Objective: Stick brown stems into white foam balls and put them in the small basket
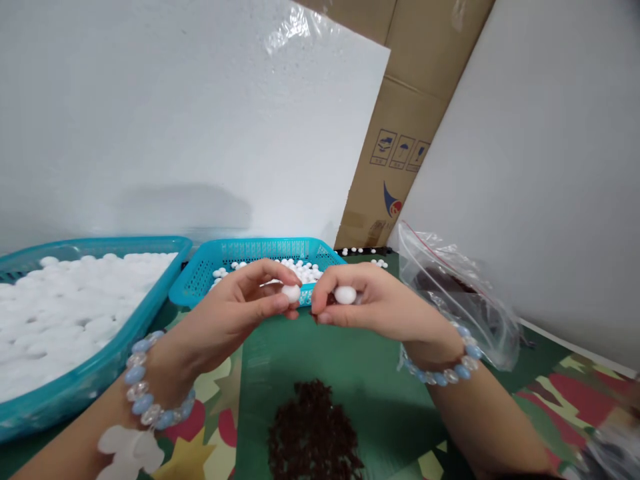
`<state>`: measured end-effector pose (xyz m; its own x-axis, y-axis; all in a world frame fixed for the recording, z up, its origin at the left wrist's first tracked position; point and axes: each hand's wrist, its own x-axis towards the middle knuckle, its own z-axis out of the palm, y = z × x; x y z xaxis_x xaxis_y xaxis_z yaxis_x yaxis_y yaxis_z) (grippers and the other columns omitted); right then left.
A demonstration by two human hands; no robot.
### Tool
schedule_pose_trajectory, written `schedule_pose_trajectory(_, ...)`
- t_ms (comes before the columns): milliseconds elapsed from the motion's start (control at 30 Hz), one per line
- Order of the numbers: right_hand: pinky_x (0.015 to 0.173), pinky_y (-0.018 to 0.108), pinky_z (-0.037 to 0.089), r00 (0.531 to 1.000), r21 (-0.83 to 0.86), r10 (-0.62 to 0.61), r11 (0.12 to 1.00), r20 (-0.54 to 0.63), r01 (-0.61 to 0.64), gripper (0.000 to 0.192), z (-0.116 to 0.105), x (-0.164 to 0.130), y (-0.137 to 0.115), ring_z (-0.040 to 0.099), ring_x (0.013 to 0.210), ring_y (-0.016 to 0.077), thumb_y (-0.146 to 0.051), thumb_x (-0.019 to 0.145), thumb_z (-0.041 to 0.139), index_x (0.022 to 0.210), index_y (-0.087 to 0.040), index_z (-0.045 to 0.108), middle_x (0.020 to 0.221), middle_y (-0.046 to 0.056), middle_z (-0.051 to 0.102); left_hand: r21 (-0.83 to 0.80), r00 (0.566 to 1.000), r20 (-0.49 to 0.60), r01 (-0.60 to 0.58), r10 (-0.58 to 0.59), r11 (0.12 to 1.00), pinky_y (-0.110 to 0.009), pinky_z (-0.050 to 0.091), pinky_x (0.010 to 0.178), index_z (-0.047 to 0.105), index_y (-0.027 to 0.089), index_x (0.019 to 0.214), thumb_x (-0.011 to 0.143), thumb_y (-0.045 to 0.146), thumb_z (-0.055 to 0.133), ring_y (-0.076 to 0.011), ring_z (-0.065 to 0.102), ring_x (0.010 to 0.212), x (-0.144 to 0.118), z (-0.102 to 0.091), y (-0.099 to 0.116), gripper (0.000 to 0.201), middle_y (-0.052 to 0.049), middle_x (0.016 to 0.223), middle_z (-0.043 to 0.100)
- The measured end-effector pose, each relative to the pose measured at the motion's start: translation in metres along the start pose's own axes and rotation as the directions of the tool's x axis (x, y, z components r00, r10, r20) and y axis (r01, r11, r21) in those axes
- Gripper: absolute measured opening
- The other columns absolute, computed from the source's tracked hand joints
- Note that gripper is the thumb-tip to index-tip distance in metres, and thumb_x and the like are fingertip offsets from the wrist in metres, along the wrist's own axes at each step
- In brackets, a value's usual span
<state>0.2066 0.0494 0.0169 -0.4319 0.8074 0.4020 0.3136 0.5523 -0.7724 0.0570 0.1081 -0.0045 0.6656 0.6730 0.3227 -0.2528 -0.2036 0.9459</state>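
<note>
My left hand (260, 291) pinches a small smooth white ball (291, 294) between thumb and fingertips. Close beside it, my right hand (365, 297) is closed, with a second white ball (345, 295) cradled in its curled fingers. Its thumb and forefinger are pressed together, and a speck of dark brown shows at their tips, too small to make out fully. Both hands are held above a green surface (280, 353), slightly apart from each other. Below them lies a heap of dark brown shreds (315, 433).
A large blue basket (170, 293) full of white balls stands at left. Behind my hands is a smaller blue basket (200, 283) with more balls. A clear plastic bag (490, 320) with dark contents lies at right. A cardboard panel (370, 200) and white boards stand behind.
</note>
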Motion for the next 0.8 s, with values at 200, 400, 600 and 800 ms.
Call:
schedule_pose_trajectory(200, 0.046, 0.013, 0.032, 0.989, 0.093, -0.055, 0.993, -0.14, 0.068, 0.009, 0.003, 0.0, -0.001, 0.043, 0.052, 0.0022, -0.007, 0.064, 0.047, 0.06, -0.015, 0.047, 0.057, -0.006, 0.047, -0.066, 0.999, 0.03, -0.011, 0.013, 0.998, -0.012, 0.043, 0.055, 0.057, 0.025, 0.065, 0.063, 0.016, 0.052, -0.0052, 0.052, 0.058, -0.004, 0.001, 0.007, 0.01, 0.007, 0.065, 0.057)
schedule_pose_trajectory(400, 0.043, 0.014, 0.03, 0.964, 0.018, -0.095, 0.995, -0.249, 0.102, 0.006, 0.008, 0.0, -0.003, 0.036, 0.046, 0.0024, -0.01, 0.064, 0.048, 0.06, -0.015, 0.047, 0.054, -0.006, 0.044, -0.118, 0.999, -0.018, -0.046, 0.045, 0.992, -0.01, 0.042, 0.052, 0.059, 0.025, 0.06, 0.053, 0.02, 0.061, -0.0043, 0.052, 0.055, -0.004, 0.001, 0.009, 0.009, 0.007, 0.07, 0.059)
schedule_pose_trajectory(600, 0.054, 0.015, 0.035, 0.919, -0.192, -0.3, 0.947, -0.257, 0.256, 0.01, 0.013, -0.002, -0.006, 0.044, 0.059, 0.0044, -0.007, 0.066, 0.046, 0.06, -0.015, 0.047, 0.061, -0.003, 0.048, -0.161, 0.997, -0.059, -0.067, 0.058, 0.985, -0.011, 0.042, 0.051, 0.058, 0.025, 0.06, 0.055, 0.018, 0.059, -0.0037, 0.052, 0.054, -0.005, 0.006, 0.01, 0.008, 0.009, 0.063, 0.057)
schedule_pose_trajectory(800, 0.055, 0.019, 0.036, 0.865, -0.307, -0.401, 0.9, -0.302, 0.31, 0.012, 0.017, -0.001, -0.003, 0.046, 0.06, 0.0071, -0.008, 0.068, 0.044, 0.059, -0.017, 0.045, 0.06, -0.002, 0.05, -0.141, 0.994, -0.071, -0.098, 0.089, 0.985, -0.013, 0.042, 0.05, 0.058, 0.021, 0.065, 0.06, 0.015, 0.055, -0.0057, 0.052, 0.056, -0.004, 0.006, 0.006, 0.009, 0.005, 0.062, 0.06)
